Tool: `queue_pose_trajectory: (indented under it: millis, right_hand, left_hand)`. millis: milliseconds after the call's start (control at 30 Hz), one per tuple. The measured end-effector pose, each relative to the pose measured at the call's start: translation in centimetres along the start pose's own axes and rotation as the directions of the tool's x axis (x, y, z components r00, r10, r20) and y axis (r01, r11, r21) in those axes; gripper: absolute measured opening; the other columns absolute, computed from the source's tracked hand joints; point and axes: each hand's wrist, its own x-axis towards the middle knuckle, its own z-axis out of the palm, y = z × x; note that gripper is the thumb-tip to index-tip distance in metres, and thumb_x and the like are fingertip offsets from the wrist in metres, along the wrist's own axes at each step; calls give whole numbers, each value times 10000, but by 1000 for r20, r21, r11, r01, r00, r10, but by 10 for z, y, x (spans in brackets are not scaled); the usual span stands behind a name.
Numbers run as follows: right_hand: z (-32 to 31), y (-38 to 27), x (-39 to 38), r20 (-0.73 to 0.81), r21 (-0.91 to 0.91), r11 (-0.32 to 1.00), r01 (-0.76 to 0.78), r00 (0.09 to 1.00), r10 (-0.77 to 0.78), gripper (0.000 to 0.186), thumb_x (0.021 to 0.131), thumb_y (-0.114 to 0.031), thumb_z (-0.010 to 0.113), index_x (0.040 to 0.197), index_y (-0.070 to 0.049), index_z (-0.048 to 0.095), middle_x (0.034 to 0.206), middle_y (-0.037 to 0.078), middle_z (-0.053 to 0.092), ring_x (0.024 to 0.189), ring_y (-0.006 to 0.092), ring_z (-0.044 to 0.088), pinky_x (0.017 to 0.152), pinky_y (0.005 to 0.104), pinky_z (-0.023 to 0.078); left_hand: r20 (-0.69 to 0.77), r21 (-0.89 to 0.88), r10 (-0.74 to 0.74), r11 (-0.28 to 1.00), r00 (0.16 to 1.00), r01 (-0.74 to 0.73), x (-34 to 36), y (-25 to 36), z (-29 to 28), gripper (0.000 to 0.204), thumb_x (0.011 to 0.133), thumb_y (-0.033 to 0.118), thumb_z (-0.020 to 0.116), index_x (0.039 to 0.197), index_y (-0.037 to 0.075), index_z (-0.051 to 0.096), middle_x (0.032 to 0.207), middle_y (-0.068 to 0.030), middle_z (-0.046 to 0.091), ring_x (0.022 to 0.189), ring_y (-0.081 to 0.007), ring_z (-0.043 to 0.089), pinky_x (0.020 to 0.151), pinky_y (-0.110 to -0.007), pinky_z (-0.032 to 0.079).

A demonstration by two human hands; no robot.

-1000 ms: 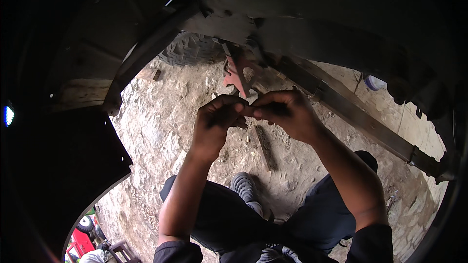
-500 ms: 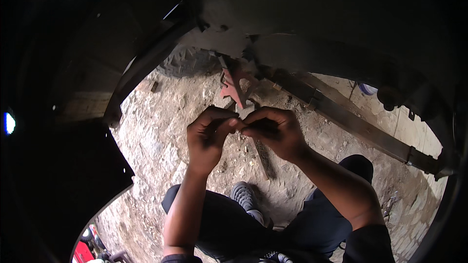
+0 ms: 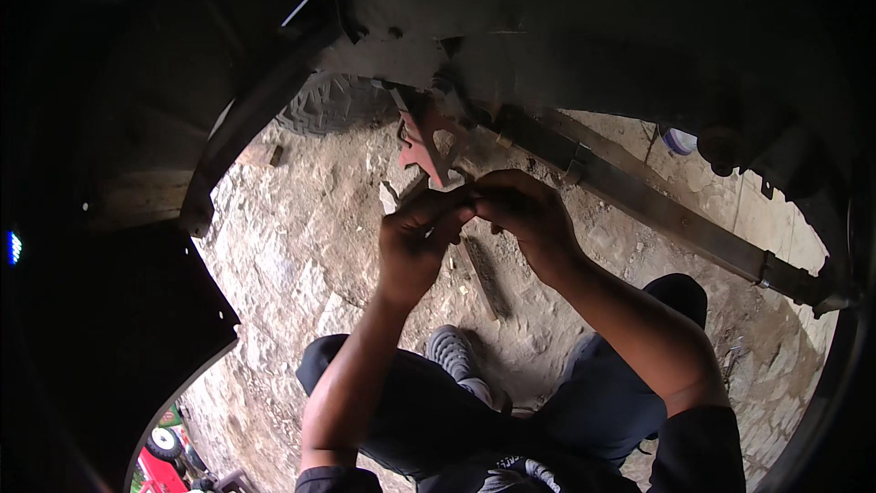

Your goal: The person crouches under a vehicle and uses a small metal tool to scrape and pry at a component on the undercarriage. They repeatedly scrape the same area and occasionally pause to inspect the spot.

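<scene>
Both hands are bunched up right together here, fingertips meeting in the middle of the view. The left hand (image 3: 415,242) is curled with its fingers pinched toward the right hand (image 3: 525,215), and there's something small gripped between them, but it's buried under the fingers so I honestly can't tell what it is. Just above and a bit left of the fingertips hangs a reddish metal bracket (image 3: 422,144), close to the hands, and whether they touch it I can't say. It runs roughly up and down, tilted a little, from the dark underside of the vehicle (image 3: 566,46). The left hand's fingertips look marginally nearer to its lower end. Off to the right, a long leaf spring (image 3: 671,215) slants down toward the right edge. Below the hands a flat dark strip (image 3: 484,276) lies on the rough stone ground (image 3: 301,246), pointing away from the grey shoe (image 3: 454,351). A tyre (image 3: 333,102) sits further back.
</scene>
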Motion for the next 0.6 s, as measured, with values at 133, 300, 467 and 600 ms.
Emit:
queue_pose_trajectory:
  millis: [133, 300, 467, 600]
  right_hand:
    - [-1, 1, 3, -30, 6, 1000, 3, 1000, -3, 310, 962, -269, 745, 1198, -69, 769, 953, 7, 761, 827, 52, 652, 693, 236, 486]
    - [-3, 19, 29, -217, -189, 981, 50, 972, -91, 290, 944, -312, 759, 1111, -77, 794, 900, 63, 764, 809, 89, 682, 703, 275, 501]
    - [-95, 49, 108, -225, -467, 869, 164, 928, -297, 215, 905, -273, 795, 1044, -112, 765, 838, 46, 771, 771, 231, 746, 767, 391, 583]
    - [-85, 34, 122, -172, -763, 612, 205, 849, -499, 279, 874, -276, 828, 994, -40, 741, 843, 113, 773, 830, 287, 768, 785, 419, 589]
  left_hand:
    - [-48, 22, 51, 999, 998, -50, 5, -8, 12, 245, 987, 43, 705, 1225, 16, 753, 1011, -49, 755, 725, -71, 598, 636, -231, 494]
    - [-69, 118, 65, 991, 996, -56, 24, -17, 29, 333, 1003, 37, 679, 1335, 15, 686, 1097, -67, 773, 790, -73, 657, 687, -235, 544]
    - [-69, 219, -22, 975, 997, 37, 34, -35, 67, 467, 988, 108, 694, 1443, 70, 593, 1151, -116, 772, 937, -135, 744, 803, -292, 590]
    - [-17, 335, -29, 942, 999, 33, 50, -49, 50, 484, 989, 106, 638, 1462, 64, 542, 1113, -129, 763, 956, -214, 737, 843, -342, 577]
